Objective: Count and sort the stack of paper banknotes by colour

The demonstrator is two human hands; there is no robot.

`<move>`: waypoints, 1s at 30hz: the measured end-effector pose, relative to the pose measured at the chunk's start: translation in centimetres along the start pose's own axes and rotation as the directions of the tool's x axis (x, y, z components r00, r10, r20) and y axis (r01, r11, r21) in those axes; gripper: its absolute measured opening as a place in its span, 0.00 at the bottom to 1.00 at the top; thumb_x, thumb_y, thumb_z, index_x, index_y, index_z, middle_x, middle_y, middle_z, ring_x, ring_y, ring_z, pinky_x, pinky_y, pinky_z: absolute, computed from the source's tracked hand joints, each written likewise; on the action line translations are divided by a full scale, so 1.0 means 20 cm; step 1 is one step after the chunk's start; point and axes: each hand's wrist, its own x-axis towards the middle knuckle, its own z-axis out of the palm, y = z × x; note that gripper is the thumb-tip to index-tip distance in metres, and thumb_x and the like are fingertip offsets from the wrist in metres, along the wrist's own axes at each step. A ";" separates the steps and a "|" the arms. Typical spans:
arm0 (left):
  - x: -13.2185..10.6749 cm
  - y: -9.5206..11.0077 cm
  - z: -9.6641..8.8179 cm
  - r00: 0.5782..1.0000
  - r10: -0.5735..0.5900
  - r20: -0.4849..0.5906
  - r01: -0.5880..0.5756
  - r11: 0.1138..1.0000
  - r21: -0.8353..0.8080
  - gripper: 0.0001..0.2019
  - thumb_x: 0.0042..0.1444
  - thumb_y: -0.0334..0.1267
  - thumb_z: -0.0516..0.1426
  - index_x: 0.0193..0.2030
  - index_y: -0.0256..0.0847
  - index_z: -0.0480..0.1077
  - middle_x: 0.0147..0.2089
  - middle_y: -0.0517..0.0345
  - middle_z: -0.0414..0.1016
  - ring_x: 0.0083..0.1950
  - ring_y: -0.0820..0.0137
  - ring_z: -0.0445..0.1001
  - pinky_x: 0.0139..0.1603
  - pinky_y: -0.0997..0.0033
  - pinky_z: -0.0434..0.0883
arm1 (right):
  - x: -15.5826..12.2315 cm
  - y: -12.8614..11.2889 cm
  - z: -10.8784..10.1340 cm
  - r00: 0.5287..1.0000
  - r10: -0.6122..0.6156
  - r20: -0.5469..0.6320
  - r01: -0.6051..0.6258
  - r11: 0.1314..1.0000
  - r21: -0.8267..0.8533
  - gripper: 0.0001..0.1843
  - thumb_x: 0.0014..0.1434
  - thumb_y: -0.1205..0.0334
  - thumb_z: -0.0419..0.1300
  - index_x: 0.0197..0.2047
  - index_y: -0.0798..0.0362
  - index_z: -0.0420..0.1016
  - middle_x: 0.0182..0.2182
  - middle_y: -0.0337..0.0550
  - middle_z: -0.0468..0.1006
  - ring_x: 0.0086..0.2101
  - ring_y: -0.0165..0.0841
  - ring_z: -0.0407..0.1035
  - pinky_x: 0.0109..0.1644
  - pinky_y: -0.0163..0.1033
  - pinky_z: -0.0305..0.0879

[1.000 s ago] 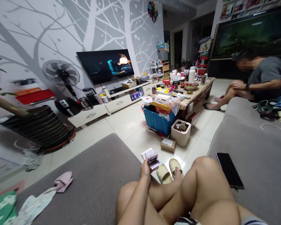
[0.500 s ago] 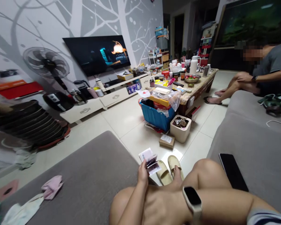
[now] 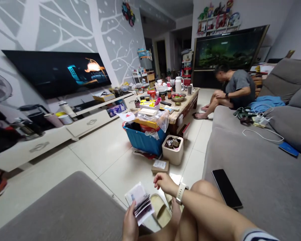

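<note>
My left hand [image 3: 129, 225] is low in the frame, closed around a fanned stack of paper notes [image 3: 140, 203] that it holds upright over the edge of the grey footstool [image 3: 65, 211]. My right hand [image 3: 164, 182], with a white watch [image 3: 180, 193] on the wrist, hovers a little to the right of and above the stack without touching it. Its fingers are loosely bent and nothing is in them. My bare knees are under the right forearm.
A black phone [image 3: 227, 188] lies on the grey sofa [image 3: 266, 177] by my knee. Slippers [image 3: 162, 210], a small cardboard box [image 3: 160, 166], a beige bin [image 3: 173, 150] and a blue crate [image 3: 144, 140] are on the tiled floor. Another person [image 3: 230, 90] sits beyond the cluttered coffee table [image 3: 183, 103].
The view has swung right and up. My right hand came forward past my knees to beside the stack. My left hand with the notes sits lower in the frame.
</note>
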 end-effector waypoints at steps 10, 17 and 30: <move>0.02 -0.07 0.00 0.997 0.022 0.078 -0.026 0.998 0.050 0.09 0.44 0.33 0.65 0.35 0.33 0.77 0.32 0.51 0.82 0.32 0.61 0.81 0.35 0.68 0.76 | -0.10 0.05 0.02 0.991 0.013 0.134 -0.006 0.999 -0.052 0.09 0.57 0.63 0.64 0.28 0.55 0.70 0.20 0.35 0.71 0.23 0.27 0.65 0.29 0.32 0.60; 0.05 -0.13 -0.02 0.993 0.024 0.119 -0.034 0.995 0.089 0.10 0.44 0.35 0.66 0.34 0.34 0.77 0.32 0.49 0.82 0.35 0.60 0.81 0.42 0.65 0.76 | -0.16 -0.01 0.02 0.991 0.067 0.120 -0.030 0.956 -0.292 0.08 0.55 0.64 0.65 0.27 0.54 0.72 0.21 0.36 0.74 0.24 0.28 0.66 0.29 0.32 0.55; 0.05 -0.10 -0.03 0.990 0.048 0.133 -0.066 0.989 0.133 0.21 0.41 0.51 0.67 0.34 0.34 0.78 0.33 0.49 0.82 0.39 0.53 0.81 0.43 0.60 0.75 | -0.20 -0.07 0.03 0.998 0.017 0.055 0.006 0.914 -0.406 0.08 0.56 0.61 0.64 0.27 0.54 0.75 0.24 0.37 0.77 0.27 0.28 0.67 0.32 0.32 0.56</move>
